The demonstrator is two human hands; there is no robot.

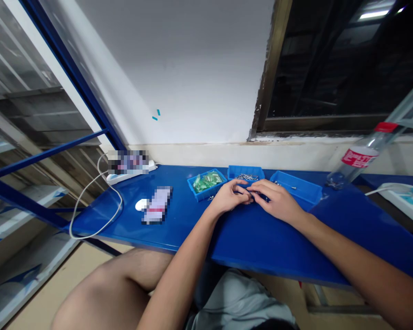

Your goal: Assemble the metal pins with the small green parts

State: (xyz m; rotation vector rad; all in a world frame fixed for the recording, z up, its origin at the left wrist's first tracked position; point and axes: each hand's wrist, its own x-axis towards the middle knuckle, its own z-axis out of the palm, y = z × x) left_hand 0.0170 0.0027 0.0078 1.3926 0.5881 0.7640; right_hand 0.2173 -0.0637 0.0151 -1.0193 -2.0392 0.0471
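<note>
Along a glossy blue worktop (196, 233), the left hand (231, 196) and right hand (273, 199) are meeting, fingers closing on something too small to make out (250, 196). They are holding just before a blue plastic tray of silvery metal pieces (246, 174), beside a blue plastic tray of green packets (206, 184).

Workshop-type assembly station, with a blue-painted table (261, 238) set against a white wall (179, 78) below a dark window (330, 68). Indicative features: three blue plastic parts bins (206, 184) holding small green items and metal pieces; a white power strip (119, 179) and a corded white mouse (142, 205) on the tabletop; a blue-framed metal shelving rack (24, 201) at left
</note>
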